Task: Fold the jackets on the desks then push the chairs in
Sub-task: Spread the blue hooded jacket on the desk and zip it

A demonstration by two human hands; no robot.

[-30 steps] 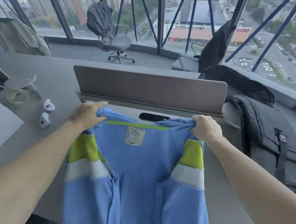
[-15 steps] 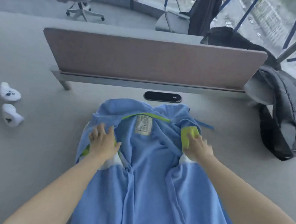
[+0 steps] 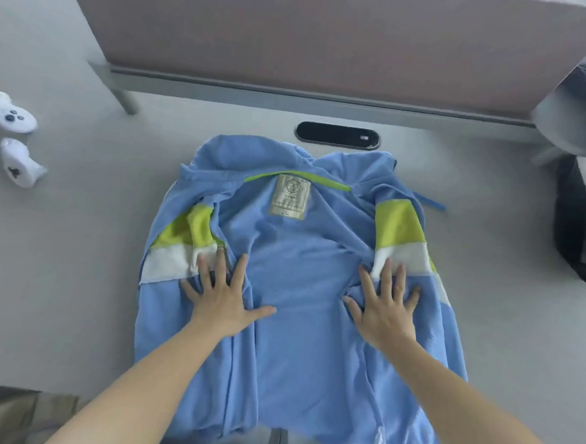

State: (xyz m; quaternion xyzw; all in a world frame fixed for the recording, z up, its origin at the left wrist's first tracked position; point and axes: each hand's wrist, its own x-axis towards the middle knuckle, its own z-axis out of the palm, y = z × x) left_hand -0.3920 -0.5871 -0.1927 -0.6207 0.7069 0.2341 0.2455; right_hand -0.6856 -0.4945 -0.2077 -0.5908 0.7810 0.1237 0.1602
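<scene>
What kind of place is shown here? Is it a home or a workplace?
Most likely an office workstation. The grey desk has a divider panel standing along its far edge and a black oval cable port set into its top. A dark backpack lies at the right.

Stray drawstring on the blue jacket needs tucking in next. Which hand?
Right, likely. The drawstring juts out at the right shoulder of the jacket, just beyond the right hand, flat on that side; the left hand would have to cross over.
</scene>
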